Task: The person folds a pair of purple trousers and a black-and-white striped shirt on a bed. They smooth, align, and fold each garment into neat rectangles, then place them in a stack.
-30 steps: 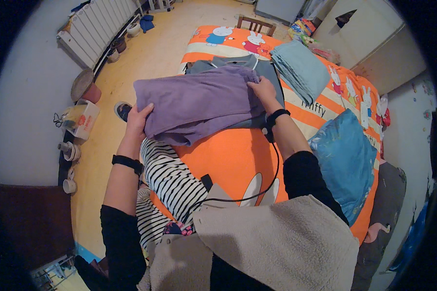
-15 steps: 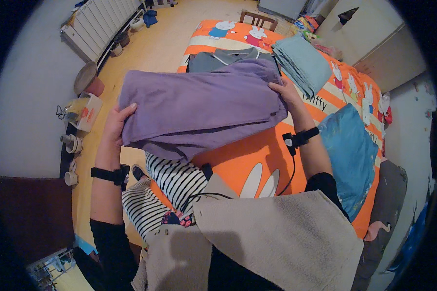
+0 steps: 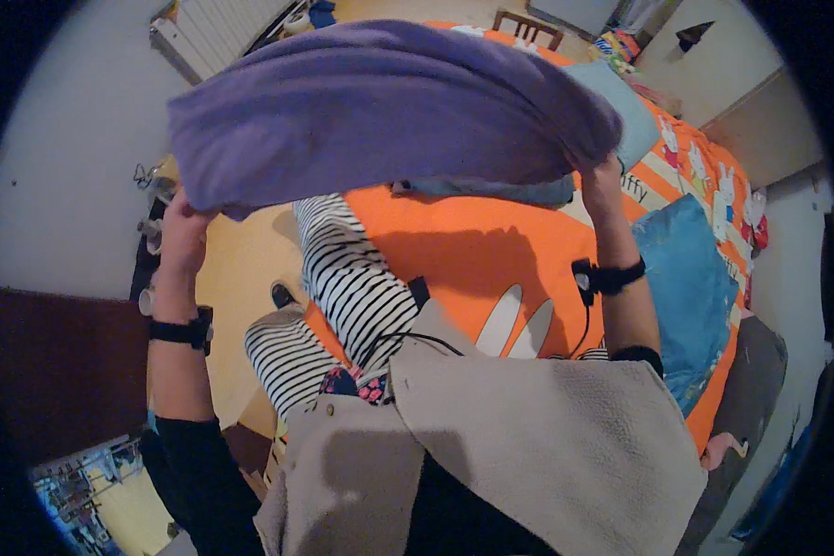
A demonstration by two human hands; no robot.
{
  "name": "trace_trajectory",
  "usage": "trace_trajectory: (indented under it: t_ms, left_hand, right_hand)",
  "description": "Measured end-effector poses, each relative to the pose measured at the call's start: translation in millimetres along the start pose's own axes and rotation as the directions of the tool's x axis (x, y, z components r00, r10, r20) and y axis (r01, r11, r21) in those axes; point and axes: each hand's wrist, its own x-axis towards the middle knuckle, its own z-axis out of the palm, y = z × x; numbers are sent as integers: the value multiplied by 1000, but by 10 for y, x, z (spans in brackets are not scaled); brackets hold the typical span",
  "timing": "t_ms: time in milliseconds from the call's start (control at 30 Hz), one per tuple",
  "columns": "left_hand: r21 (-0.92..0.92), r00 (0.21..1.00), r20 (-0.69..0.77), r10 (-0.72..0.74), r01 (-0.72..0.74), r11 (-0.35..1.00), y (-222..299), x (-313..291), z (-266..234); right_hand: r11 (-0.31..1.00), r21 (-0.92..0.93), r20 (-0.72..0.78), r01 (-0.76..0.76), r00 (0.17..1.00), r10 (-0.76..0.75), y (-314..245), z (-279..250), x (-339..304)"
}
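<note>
A large piece of purple cloth (image 3: 380, 116), whose exact kind I cannot make out, is stretched in the air in front of me, arched upward in the middle. My left hand (image 3: 185, 227) grips its lower left corner. At the opposite end my right hand (image 3: 602, 181) is closed on the right edge, the fingers partly hidden by fabric. Below the cloth, the edge of a grey-blue garment (image 3: 510, 191) shows on the bed; the rest of it is covered from view.
The bed has an orange patterned sheet (image 3: 435, 246). On it lie a folded pale teal cloth (image 3: 635, 116) at the far right and a blue pillow (image 3: 681, 296) nearer me. A wooden chair (image 3: 528, 30) stands beyond the bed, a white radiator (image 3: 218, 37) at the far left.
Both hands have moved apart and the purple cloth has swung up and away, spreading wider and arching. More of the orange sheet now shows beneath it.
</note>
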Motion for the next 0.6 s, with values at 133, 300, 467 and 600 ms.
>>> trace_trajectory:
  t_ms: [133,300,467,600]
  left_hand:
    - [-330,921,190,-341,387,861,-662,-552,-356]
    - [-32,790,135,-598,606,795,-1595,-1564,-61]
    - [-392,598,161,-785,769,505,-2046,-1772,64]
    - [-403,485,320,-814,847,347,-2243,-1645,242]
  right_hand:
    - [993,-29,246,-111,963,115,412,-116,-714]
    - [848,-527,418,55,885,203,1168,-297,-1764]
    - [730,-145,-29,-668,740,672,1288,-368,-1827]
    - [568,-343,4,-749,603,798,1226,-110,-1518]
